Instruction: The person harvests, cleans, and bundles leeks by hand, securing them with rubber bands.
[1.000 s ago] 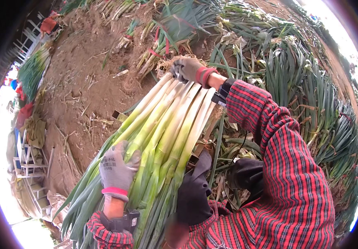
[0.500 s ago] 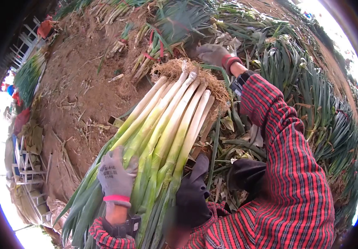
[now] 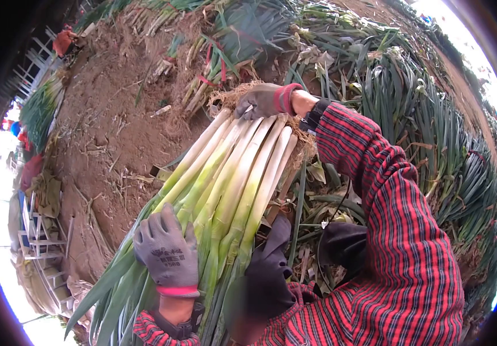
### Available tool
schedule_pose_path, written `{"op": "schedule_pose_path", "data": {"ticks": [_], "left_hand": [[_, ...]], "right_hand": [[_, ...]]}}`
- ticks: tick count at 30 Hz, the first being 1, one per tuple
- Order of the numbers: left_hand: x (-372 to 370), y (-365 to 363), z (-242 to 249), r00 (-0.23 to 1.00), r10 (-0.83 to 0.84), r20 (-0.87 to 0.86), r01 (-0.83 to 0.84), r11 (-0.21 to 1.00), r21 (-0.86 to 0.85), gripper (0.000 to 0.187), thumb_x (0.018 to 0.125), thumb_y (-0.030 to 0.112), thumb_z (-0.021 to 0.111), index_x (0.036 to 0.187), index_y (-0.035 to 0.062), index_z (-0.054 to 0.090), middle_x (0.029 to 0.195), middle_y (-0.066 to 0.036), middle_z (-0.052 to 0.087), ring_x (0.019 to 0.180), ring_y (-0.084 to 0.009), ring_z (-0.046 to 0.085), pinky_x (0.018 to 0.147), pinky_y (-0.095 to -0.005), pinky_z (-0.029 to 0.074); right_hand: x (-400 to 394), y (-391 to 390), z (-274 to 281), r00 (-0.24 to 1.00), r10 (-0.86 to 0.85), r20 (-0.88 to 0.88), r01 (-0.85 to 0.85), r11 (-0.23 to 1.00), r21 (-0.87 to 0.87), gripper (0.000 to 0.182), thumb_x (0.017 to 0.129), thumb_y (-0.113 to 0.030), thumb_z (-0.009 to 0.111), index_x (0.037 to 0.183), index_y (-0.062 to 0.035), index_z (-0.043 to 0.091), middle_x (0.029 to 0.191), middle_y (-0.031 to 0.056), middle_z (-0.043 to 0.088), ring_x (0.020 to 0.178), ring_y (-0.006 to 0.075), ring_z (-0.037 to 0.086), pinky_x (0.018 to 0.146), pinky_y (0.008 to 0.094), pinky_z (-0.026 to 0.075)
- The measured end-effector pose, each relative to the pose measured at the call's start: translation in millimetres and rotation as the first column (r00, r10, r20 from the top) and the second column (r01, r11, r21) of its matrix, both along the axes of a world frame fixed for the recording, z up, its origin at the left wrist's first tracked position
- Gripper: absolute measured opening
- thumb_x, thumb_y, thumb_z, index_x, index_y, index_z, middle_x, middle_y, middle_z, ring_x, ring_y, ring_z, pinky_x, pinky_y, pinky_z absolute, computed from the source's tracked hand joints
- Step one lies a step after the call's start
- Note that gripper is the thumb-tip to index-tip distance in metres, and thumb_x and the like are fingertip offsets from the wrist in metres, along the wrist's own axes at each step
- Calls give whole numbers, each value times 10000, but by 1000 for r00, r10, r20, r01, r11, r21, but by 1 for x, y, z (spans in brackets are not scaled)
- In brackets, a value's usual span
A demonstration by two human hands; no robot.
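A thick bundle of leeks (image 3: pixel 239 179) lies slanting in front of me, with white stalks and brown roots (image 3: pixel 303 141) at the top and green leaves running to the lower left. My left hand (image 3: pixel 169 251), in a grey glove with a pink cuff, lies on the green part with its fingers spread. At the root end, my right hand (image 3: pixel 259 101), also gloved, is closed on the top of the stalks, its fingers bent downward and partly hidden behind the back of the hand.
Tied leeks with red bands (image 3: pixel 208 69) lie beyond the roots. Piles of green leeks (image 3: pixel 404 98) fill the right side. Bare brown soil (image 3: pixel 104 121) spreads to the left, with a metal rack (image 3: pixel 43 248) at its edge. A person in red (image 3: pixel 64 41) is at the upper left.
My right hand has moved left from beside the roots onto the stalk tops. My left hand has shifted slightly down with its fingers more spread, and the leaves below it have swung left.
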State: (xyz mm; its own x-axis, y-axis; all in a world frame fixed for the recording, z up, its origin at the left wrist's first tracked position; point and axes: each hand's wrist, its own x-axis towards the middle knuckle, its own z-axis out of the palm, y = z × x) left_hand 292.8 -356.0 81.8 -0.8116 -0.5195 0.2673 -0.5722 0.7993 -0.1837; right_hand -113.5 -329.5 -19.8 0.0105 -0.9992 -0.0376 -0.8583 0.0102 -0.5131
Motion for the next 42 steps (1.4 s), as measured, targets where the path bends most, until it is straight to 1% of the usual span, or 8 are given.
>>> {"op": "schedule_pose_path", "data": {"ticks": [2, 11, 18, 22, 31, 37, 40, 42], "left_hand": [[0, 1, 2, 1000, -8, 21, 8, 1000, -6, 564, 718, 278, 765, 1196, 60, 559, 966, -85, 537, 956, -266, 545, 873, -436, 445], [-1, 1, 0, 1000, -11, 11, 11, 1000, 17, 522, 721, 250, 754, 1175, 74, 569, 951, -90, 531, 970, -274, 546, 901, -431, 428], [1, 2, -2, 1000, -2, 6, 2, 1000, 3, 532, 714, 251, 759, 1179, 74, 569, 950, -91, 529, 973, -280, 546, 892, -430, 435], [0, 1, -2, 1000, -11, 13, 11, 1000, 0, 553, 707, 253, 761, 1190, 68, 563, 955, -89, 531, 968, -277, 544, 882, -432, 439], [2, -2, -5, 999, -14, 31, 14, 1000, 2, 587, 713, 281, 752, 1217, 55, 554, 985, -88, 537, 965, -267, 542, 871, -433, 443], [2, 0, -3, 999, 8, 45, -9, 1000, 13, 594, 710, 287, 763, 1217, 59, 553, 986, -85, 539, 977, -264, 543, 870, -425, 442], [1, 0, -2, 999, 29, 40, -31, 999, 33, 584, 715, 283, 766, 1213, 64, 553, 985, -82, 541, 981, -264, 546, 867, -418, 444], [3, -1, -5, 999, 33, 25, -34, 998, 45, 574, 720, 280, 767, 1209, 67, 554, 986, -80, 544, 982, -264, 550, 863, -415, 447]], "right_hand": [[1, -6, -2, 993, -38, 110, 28, 996, 89, 266, 764, -126, 654, 1018, -158, 724, 948, 45, 717, 870, 223, 666, 799, 352, 506], [8, -20, -4, 991, 31, -133, -16, 994, 112, 234, 779, -122, 618, 989, -144, 719, 848, 61, 696, 772, 234, 634, 731, 376, 484], [-3, -12, 12, 956, 129, 264, -184, 963, 199, 272, 865, -303, 701, 1070, -127, 717, 956, 35, 715, 908, 209, 633, 835, 335, 475], [-3, -21, 11, 976, 109, 189, -169, 926, 338, 244, 844, -257, 725, 1052, -130, 731, 937, 23, 720, 873, 158, 627, 830, 327, 475], [-2, -26, -10, 998, 54, 42, -59, 989, 135, 201, 816, -172, 688, 1007, -133, 738, 918, 83, 721, 836, 247, 662, 780, 365, 503], [10, -32, -18, 937, -88, -338, 105, 994, 34, 180, 793, -125, 620, 925, -147, 740, 908, 112, 708, 836, 281, 669, 780, 389, 509], [-10, -22, -34, 918, -397, -26, 385, 903, -192, 200, 825, -176, 590, 968, -163, 730, 966, 98, 714, 833, 281, 677, 777, 379, 515], [-50, -5, -54, 780, -518, -350, 290, 796, -531, 193, 843, -119, 584, 981, -147, 715, 873, 62, 710, 806, 226, 679, 723, 339, 528]]}}
